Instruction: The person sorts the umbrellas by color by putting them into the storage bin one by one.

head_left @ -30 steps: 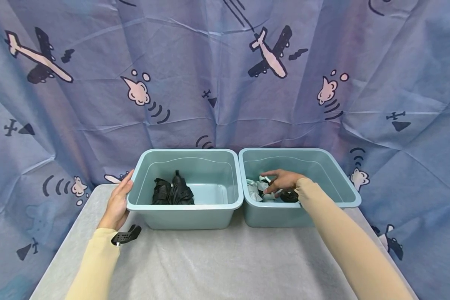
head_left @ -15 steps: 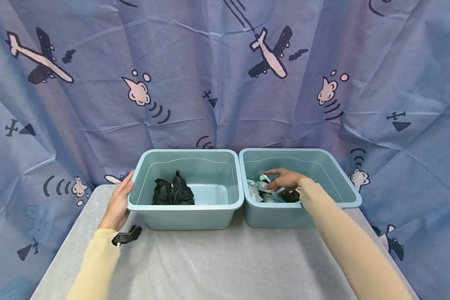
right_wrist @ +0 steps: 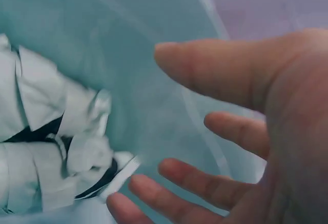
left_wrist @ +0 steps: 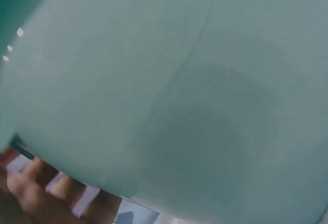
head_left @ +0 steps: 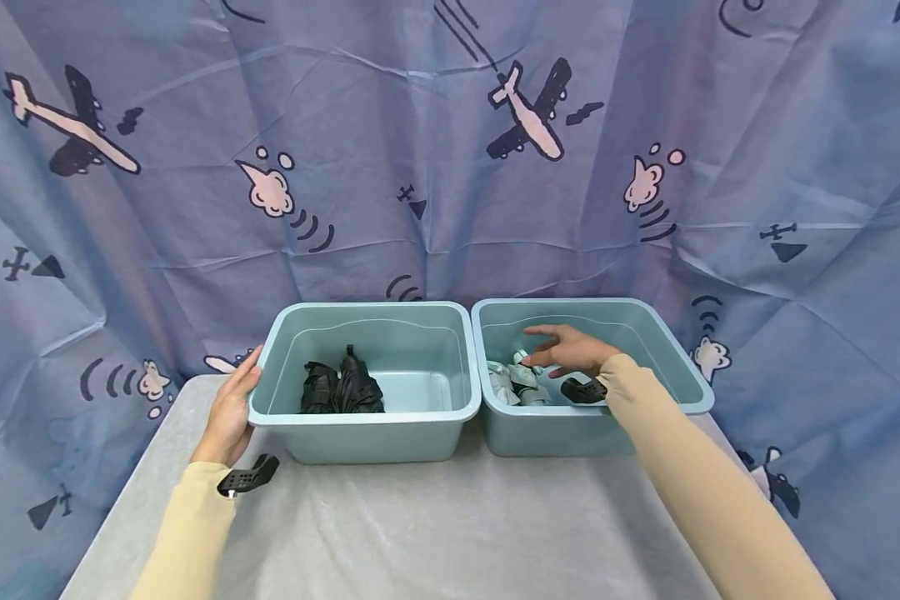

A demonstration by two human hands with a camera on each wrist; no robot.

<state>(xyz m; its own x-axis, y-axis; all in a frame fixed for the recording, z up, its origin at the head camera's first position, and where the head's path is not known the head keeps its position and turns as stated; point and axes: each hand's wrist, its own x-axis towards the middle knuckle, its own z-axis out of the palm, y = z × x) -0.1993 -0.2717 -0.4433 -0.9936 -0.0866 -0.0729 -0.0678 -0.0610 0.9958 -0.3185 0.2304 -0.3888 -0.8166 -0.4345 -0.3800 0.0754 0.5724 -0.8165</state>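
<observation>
My right hand (head_left: 573, 350) hovers inside the right teal bin (head_left: 562, 433), fingers spread and holding nothing. Just below and left of it lie pale folded umbrellas (head_left: 522, 387) with dark linings. Up close in the right wrist view, these umbrellas (right_wrist: 46, 170) show pleated fabric, with the fingertips beside them; contact is hard to tell. My left hand (head_left: 228, 417) lies against the left side of the left teal bin (head_left: 367, 437), its fingers straight along the outside. Two black folded umbrellas (head_left: 358, 385) rest at the left of that bin. Only bin wall and blurred fingers show in the left wrist view.
Both bins stand side by side, their rims close together, on a table with a light grey cloth (head_left: 435, 533). A blue-purple curtain (head_left: 375, 167) printed with planes hangs right behind them. Black straps (head_left: 249, 477) sit on the wrists.
My right hand has lifted slightly off the pale umbrellas, and its fingers have spread, uncovering more of them. The left hand stays at the left bin. The head view has shifted a little.
</observation>
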